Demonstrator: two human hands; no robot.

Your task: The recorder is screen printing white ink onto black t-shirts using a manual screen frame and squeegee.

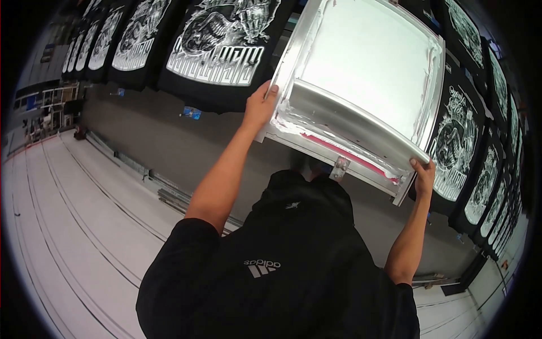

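A silver-framed printing screen (361,56) with a pale mesh lies tilted in front of me. My left hand (262,104) is closed round the left side of its frame, thumb on top. At the near right corner my right hand (423,174) is closed on the frame, its thumb beside the end of a long metal squeegee (361,117). That squeegee spans the near part of the screen, left to right. White ink smears the inner edges, and a red strip (350,153) runs along the near side. The fingers under the frame are hidden.
Black printed shirts (217,51) lie in a row on the left, and more black shirts (456,147) line the right. A metal clamp (339,168) juts from the frame's near edge. Rails (175,203) run along the floor beside white boards (73,226).
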